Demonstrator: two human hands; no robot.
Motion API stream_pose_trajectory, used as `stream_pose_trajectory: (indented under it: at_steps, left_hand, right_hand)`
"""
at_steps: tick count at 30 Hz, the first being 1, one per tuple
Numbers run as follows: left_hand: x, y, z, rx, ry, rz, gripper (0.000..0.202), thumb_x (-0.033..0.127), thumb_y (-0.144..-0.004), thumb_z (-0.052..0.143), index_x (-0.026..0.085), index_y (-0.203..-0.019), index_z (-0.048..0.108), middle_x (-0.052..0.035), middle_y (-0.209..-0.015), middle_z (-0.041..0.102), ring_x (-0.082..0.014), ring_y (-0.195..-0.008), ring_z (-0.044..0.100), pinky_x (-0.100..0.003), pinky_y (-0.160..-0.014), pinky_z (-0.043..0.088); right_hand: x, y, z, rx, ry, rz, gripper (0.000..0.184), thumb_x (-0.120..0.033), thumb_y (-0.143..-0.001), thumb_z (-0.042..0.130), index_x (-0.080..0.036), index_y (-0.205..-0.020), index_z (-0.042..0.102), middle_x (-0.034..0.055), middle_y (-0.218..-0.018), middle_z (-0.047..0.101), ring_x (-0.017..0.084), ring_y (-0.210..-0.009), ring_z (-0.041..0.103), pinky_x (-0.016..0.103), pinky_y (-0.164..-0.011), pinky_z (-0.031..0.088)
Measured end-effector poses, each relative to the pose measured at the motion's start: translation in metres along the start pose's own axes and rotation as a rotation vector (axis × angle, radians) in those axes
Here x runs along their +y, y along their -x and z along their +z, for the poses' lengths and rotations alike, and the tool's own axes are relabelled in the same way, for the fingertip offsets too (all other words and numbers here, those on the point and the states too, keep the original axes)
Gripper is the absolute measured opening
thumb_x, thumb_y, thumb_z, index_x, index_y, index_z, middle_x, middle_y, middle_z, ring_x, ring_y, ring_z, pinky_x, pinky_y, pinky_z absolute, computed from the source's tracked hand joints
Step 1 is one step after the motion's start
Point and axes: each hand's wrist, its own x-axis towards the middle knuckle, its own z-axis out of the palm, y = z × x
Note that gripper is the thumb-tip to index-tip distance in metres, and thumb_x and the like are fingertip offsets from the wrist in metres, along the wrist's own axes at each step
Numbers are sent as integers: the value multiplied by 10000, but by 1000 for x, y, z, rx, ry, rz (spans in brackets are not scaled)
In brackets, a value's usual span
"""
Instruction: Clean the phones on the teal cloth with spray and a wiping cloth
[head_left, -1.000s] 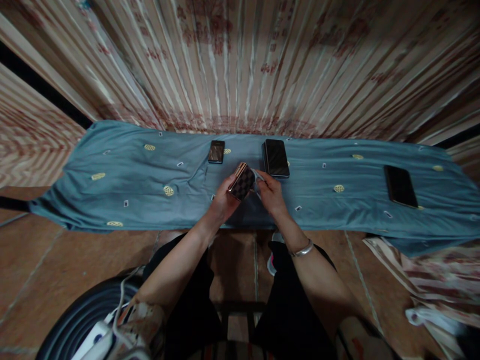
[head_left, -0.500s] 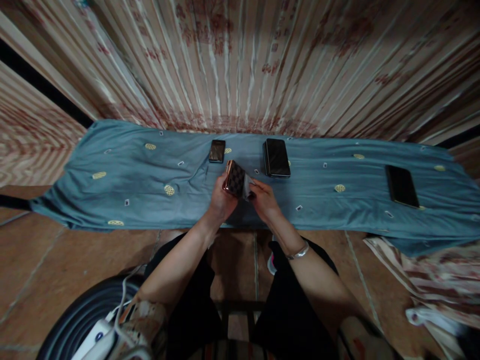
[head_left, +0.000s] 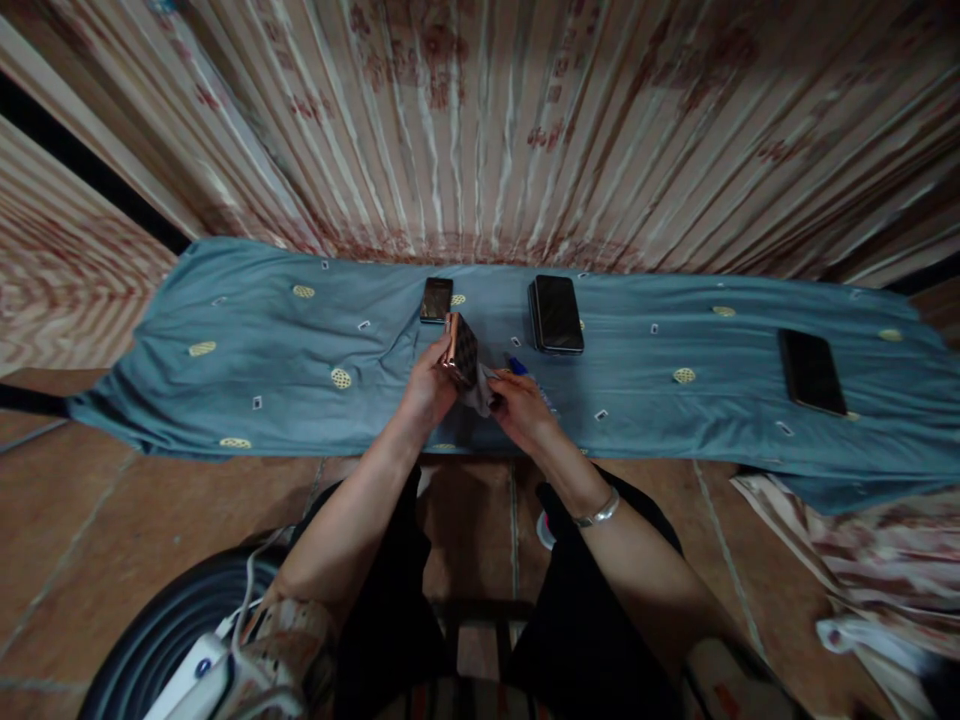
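Note:
My left hand (head_left: 426, 388) grips a phone with a checkered case and a rose-gold rim (head_left: 459, 350), held nearly upright above the blue cloth (head_left: 262, 370). My right hand (head_left: 521, 410), with a silver bangle on the wrist, pinches a small pale cloth (head_left: 480, 392) against the lower side of that phone. A small blue-tipped item (head_left: 516, 366) lies on the blue cloth just beyond my right hand.
On the blue cloth lie a small dark phone (head_left: 436, 299), a stack of dark phones (head_left: 556, 313) and a further dark phone (head_left: 811, 371) at the right. A striped curtain (head_left: 487, 120) hangs behind. A dark round object with a white power strip (head_left: 199, 670) sits lower left.
My left hand has turned the checkered phone more upright and moved it slightly left. My right hand has dropped lower against it, uncovering the blue-tipped item.

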Motion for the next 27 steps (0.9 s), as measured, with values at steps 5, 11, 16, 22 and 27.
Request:
stream_pose_trajectory:
  at_steps: [5, 11, 16, 22, 27]
  left_hand:
    - [12, 4, -3, -97, -116, 39, 387, 287, -705, 827, 202, -1063, 708, -8, -886, 757, -189, -876, 718, -307, -823, 523]
    - [10, 4, -5, -83, -179, 107, 765, 189, -565, 922, 265, -1279, 660, -27, -1239, 740, -219, -1130, 688, -341, -987, 517]
    - [5, 1, -6, -59, -222, 143, 860, 168, -552, 933, 277, -1352, 638, -42, -1329, 720, -268, -1300, 628, -359, -1050, 515]
    - [6, -6, -9, 29, -129, 145, 731, 158, -594, 920, 249, -1268, 651, -28, -1196, 768, -213, -1182, 695, -324, -996, 530]
    - [8, -4, -8, 13, -53, 3, 343, 243, -735, 868, 206, -1036, 707, 23, -815, 743, -146, -741, 705, -291, -779, 566]
  right_hand:
    - [-13, 1, -1, -33, -228, 205, 79, -137, -722, 676, -204, -718, 718, -22, -623, 716, 128, -566, 640, 218, -562, 564]
    - [-20, 5, 2, -84, -409, 344, 200, -29, -761, 636, -212, -743, 714, -7, -739, 793, 148, -702, 744, 298, -821, 665]
    - [-21, 7, 1, -115, -433, 366, 185, -50, -771, 670, -227, -798, 717, -3, -795, 817, 174, -816, 791, 367, -997, 641]
    - [-36, 12, -10, -181, -393, 339, 189, -62, -790, 680, -201, -913, 715, 27, -854, 825, 190, -877, 801, 404, -1022, 640]
    - [-46, 2, -30, -69, -269, 83, 95, -207, -834, 737, -222, -929, 736, 27, -935, 824, 203, -898, 793, 416, -947, 668]
